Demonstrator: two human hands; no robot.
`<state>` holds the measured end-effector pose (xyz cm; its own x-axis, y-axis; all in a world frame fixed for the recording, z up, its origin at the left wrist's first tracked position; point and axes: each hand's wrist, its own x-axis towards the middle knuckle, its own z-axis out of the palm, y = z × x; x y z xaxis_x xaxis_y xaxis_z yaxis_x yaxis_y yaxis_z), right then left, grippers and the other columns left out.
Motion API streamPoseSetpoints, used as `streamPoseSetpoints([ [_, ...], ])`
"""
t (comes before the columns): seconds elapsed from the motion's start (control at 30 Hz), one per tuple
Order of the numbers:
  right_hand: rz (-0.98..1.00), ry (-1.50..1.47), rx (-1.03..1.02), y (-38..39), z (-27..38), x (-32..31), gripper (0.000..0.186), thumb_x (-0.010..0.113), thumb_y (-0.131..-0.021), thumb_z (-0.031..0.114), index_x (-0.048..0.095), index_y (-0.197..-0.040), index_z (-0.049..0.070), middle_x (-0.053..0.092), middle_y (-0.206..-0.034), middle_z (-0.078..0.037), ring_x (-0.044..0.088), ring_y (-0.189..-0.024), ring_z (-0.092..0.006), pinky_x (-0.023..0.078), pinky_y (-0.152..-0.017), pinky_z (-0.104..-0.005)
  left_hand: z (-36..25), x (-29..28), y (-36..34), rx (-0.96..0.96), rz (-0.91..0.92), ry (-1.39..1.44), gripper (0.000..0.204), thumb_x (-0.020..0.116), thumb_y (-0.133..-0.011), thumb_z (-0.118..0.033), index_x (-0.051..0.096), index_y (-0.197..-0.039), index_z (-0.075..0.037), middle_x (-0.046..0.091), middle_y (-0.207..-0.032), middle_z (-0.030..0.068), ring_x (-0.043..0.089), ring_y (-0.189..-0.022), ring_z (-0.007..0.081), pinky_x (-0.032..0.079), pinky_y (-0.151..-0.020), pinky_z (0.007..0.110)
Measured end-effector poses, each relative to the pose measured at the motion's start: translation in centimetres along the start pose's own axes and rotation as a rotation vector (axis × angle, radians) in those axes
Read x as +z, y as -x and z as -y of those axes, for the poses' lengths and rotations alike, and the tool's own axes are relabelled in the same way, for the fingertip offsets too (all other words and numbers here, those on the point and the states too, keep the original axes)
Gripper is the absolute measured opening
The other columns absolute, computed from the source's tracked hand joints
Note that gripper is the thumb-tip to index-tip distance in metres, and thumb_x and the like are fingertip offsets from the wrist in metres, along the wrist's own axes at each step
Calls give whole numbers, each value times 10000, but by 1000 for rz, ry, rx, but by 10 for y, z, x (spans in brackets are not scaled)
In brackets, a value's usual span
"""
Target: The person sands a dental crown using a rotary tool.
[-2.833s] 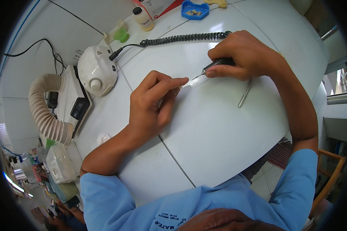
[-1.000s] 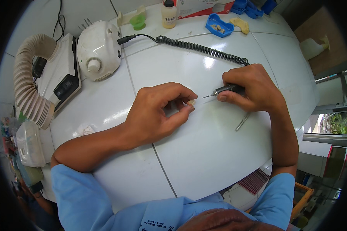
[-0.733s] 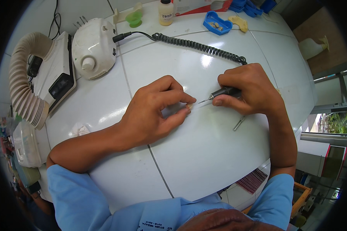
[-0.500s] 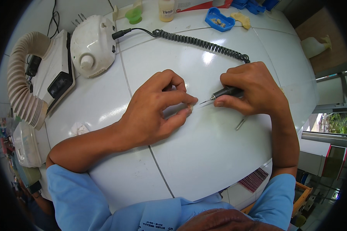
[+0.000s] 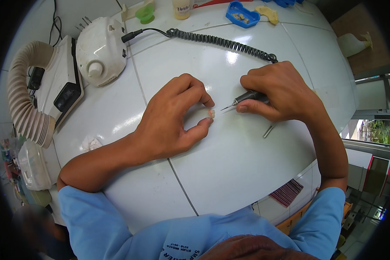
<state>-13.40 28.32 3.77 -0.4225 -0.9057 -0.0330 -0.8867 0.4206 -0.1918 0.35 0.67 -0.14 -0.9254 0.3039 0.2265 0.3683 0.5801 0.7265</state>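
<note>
From afar I see the left hand (image 5: pixel 169 117) now spread wider, thumb and finger apparently pinching the small tooth-like piece (image 5: pixel 211 113), leaving it, I judge, more exposed to the black handpiece (image 5: pixel 250 98) clamped in the right hand (image 5: pixel 284 93), just apart.

Head-worn fisheye view, facing down, close above the white tabletop (image 5: pixel 238 169)

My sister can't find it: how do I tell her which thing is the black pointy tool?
On the big white table, find the white machine with a round knob at upper left. Follow its black coiled cord rightward to the right hand, which holds the black pointy tool. Unlike the plain silver rod lying nearby, it has a thin needle-like tip.
</note>
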Motion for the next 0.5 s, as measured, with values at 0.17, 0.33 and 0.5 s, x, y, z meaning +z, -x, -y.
streamPoseSetpoints([
  [0.17,-164,20,7,16,10,9,494,727,-1056,615,710,-932,138,613,-781,-50,649,-666,-308,454,-599,-462,-1,-2,-1,10,-2,-12,265,870,-878,-89,754,-1114,-56,659,-1186,110,698,-1057,288,571,-885,382],
  [0.33,-164,83,33,30,29,12,413,775,-1026,573,714,-969,168,573,-786,-24,619,-636,-255,448,-579,-412,-3,-4,-2,-9,33,-13,294,891,-844,-73,755,-1104,-56,660,-1176,125,702,-1066,306,575,-902,394],
  [0.5,-152,88,50,29,41,10,436,793,-987,598,695,-972,174,561,-775,-14,619,-628,-232,457,-575,-379,-6,-6,-3,-14,31,-1,284,898,-815,-52,758,-1062,-49,654,-1158,131,695,-1043,300,574,-874,386],
])
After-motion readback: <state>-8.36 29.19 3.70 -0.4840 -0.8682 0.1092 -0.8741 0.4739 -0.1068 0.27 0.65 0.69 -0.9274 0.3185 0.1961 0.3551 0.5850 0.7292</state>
